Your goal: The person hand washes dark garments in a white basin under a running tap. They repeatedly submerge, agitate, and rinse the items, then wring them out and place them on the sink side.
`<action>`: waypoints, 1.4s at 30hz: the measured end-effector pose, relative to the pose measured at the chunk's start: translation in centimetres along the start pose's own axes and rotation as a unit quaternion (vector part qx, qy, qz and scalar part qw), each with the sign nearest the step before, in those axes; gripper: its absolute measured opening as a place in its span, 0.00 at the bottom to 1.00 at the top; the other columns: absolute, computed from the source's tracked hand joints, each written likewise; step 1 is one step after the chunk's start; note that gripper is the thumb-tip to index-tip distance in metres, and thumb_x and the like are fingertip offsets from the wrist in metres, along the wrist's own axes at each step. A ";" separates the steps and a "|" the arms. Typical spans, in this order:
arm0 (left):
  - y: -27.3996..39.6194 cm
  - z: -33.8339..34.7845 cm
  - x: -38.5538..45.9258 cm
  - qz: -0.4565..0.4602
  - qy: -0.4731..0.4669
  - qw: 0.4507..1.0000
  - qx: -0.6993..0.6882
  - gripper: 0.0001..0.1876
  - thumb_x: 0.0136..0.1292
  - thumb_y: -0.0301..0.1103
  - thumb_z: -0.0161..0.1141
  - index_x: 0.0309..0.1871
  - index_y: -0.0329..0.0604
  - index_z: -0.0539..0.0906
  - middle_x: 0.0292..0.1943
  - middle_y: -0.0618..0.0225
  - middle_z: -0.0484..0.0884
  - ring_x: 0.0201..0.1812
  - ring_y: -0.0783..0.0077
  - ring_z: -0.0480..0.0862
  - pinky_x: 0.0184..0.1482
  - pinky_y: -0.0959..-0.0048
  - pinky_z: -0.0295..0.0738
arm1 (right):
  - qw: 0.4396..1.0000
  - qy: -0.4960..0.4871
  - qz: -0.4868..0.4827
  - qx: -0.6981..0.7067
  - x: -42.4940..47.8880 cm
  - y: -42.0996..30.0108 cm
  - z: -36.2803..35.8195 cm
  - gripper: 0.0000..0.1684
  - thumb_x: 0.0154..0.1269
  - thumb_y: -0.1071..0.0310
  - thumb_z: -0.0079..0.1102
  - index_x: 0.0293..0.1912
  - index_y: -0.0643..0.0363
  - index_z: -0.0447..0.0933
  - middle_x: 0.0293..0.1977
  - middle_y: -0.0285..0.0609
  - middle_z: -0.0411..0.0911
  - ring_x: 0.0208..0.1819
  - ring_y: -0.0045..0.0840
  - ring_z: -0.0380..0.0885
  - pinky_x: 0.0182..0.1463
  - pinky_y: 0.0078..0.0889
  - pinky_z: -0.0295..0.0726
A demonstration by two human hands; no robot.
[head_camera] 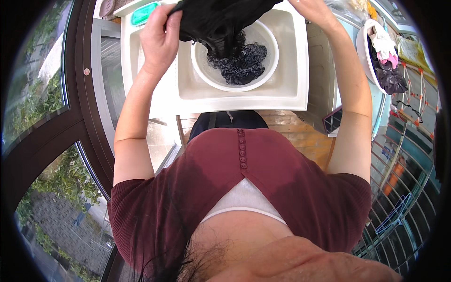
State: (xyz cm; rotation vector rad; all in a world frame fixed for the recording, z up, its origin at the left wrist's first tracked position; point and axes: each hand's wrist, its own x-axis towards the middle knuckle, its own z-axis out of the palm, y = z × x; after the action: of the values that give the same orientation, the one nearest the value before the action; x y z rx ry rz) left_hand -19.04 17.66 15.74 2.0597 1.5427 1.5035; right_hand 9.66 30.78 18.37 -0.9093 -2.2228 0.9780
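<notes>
A wet black garment (215,21) is stretched between my two hands, its lower part hanging into a white round basin (272,63). My left hand (162,37) grips its left edge between thumb and fingers. My right hand (312,8) is at the upper right, beside the garment's other end; its fingers are cut off by the frame's top edge, so its hold cannot be told. More soaked dark cloth (246,65) lies in the water in the basin. The basin stands inside a white laundry sink (243,104).
A green soap dish (144,14) sits on the sink's upper left corner. At the right, a white tub (363,53) holds white, pink and black laundry. A dark-framed window (84,105) runs along the left. A wire rack (391,169) with a blue hanger (394,215) stands at the lower right.
</notes>
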 end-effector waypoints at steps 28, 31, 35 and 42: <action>-27.1 25.3 -15.3 -0.604 -0.289 0.735 -0.107 0.27 0.59 0.58 0.61 0.31 0.36 0.83 0.24 0.63 0.80 0.27 0.64 0.80 0.36 0.68 0.76 | 0.904 -0.108 0.411 0.054 -3.4 29.9 26.0 0.29 0.69 0.44 0.47 0.52 0.57 0.79 0.50 0.49 0.78 0.53 0.45 0.75 0.60 0.39 0.71; -25.5 23.2 -15.7 -0.497 -0.403 0.754 -0.147 0.32 0.60 0.59 0.60 0.46 0.31 0.82 0.39 0.57 0.83 0.39 0.60 0.81 0.48 0.68 0.74 | 0.953 -0.221 0.198 -0.057 -5.8 27.7 22.4 0.26 0.66 0.42 0.51 0.50 0.50 0.82 0.66 0.38 0.64 0.65 0.40 0.64 0.66 0.44 0.62; -21.9 22.2 -18.3 -0.114 -0.513 0.849 0.057 0.28 0.51 0.51 0.67 0.52 0.44 0.80 0.60 0.52 0.71 0.63 0.47 0.64 0.67 0.61 0.60 | 0.978 -0.056 0.019 -0.199 -7.9 25.8 23.3 0.19 0.65 0.46 0.53 0.51 0.36 0.82 0.70 0.26 0.56 0.72 0.35 0.51 0.69 0.63 0.49; -21.3 26.1 -21.8 -0.297 -0.342 0.848 0.275 0.37 0.51 0.44 0.66 0.67 0.57 0.67 0.70 0.44 0.55 0.66 0.33 0.60 0.66 0.41 0.56 | 0.935 -0.078 0.230 -0.259 -8.5 29.5 31.4 0.18 0.63 0.52 0.55 0.54 0.31 0.77 0.54 0.36 0.71 0.56 0.33 0.69 0.54 0.45 0.74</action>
State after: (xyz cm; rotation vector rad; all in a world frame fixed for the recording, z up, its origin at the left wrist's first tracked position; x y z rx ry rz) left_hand -11.40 20.73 -23.52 1.7427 2.0995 0.0688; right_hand 3.89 26.27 -24.92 -1.7004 -2.5139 0.6650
